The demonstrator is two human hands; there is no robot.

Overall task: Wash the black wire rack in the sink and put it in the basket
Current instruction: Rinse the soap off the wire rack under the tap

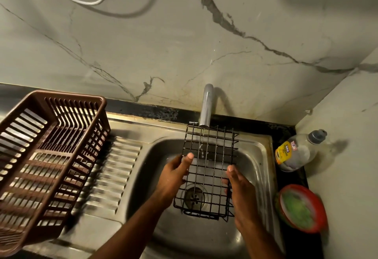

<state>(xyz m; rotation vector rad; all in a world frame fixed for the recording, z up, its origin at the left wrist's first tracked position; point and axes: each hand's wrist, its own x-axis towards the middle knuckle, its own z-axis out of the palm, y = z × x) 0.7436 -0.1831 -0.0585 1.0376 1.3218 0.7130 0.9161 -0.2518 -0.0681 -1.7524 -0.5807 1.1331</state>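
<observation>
Left hand gripped the left edge of the black wire rack, right hand gripped its right edge, rack held over the steel sink beneath the tap, brown basket on the drainboard at left, dish-soap bottle at right.

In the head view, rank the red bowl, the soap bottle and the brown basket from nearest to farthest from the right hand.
From the right hand, which grips the rack's right edge:
1. Red bowl, just to its right on the counter.
2. Soap bottle, right and farther back.
3. Brown basket, far left, across the sink.
</observation>
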